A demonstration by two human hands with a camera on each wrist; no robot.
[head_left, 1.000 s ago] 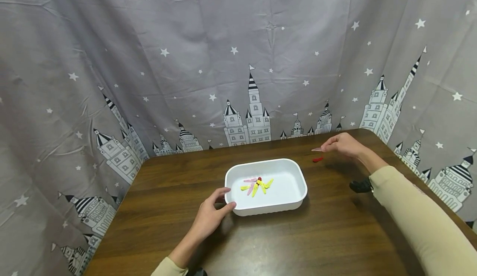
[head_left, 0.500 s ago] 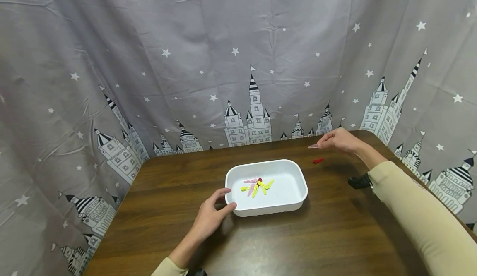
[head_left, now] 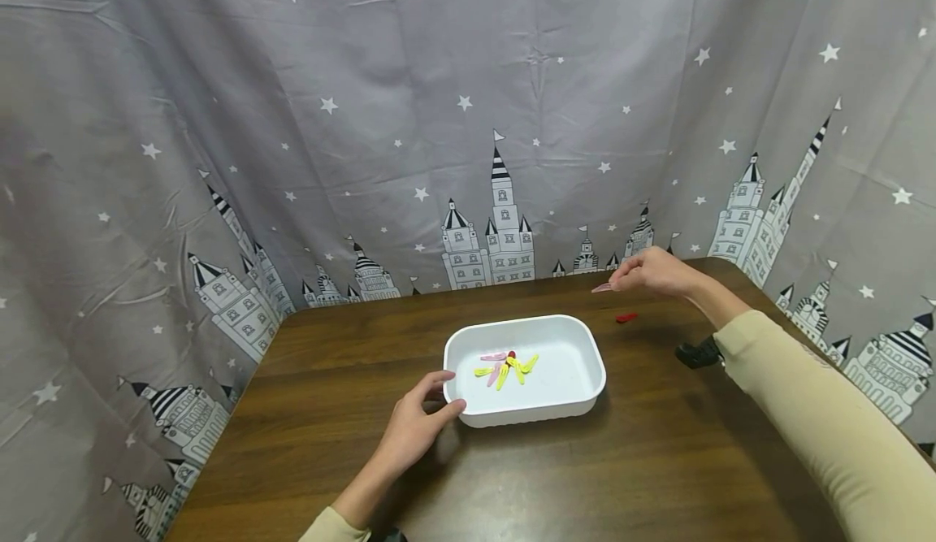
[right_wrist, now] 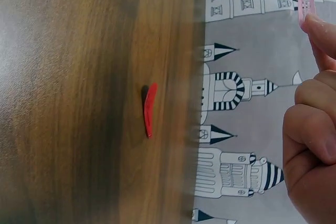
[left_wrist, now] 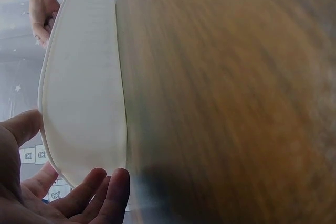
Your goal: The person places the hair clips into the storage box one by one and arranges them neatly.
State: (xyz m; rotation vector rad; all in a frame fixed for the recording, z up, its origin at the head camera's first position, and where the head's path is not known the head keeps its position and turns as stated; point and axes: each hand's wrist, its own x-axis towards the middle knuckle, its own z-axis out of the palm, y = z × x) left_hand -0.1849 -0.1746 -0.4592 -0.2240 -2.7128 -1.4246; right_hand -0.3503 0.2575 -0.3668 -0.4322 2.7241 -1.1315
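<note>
The thumb and fingers of my left hand point(head_left: 413, 424) grip the left end of a white plastic tray point(head_left: 530, 416). Inside the tray lie yellow snap hair clips point(head_left: 502, 376), pink ones point(head_left: 493, 357) and a red one, loosely heaped left of centre. Past the tray's far right corner, my right hand point(head_left: 658, 272) is raised above the table. It pinches a pink snap hair clip point(right_wrist: 306, 1) by one end between thumb and fingertips. A red snap hair clip point(right_wrist: 150, 109) lies on the wood below that hand.
All this stands on a brown wooden table point(head_left: 329, 444). Its far edge meets a grey curtain point(head_left: 395, 201) printed with castles and stars. A dark strap piece point(head_left: 698, 353) hangs at the right wrist.
My right hand has risen slightly and moved left towards the tray with the pink hair clip. The left hand keeps its place on the tray.
</note>
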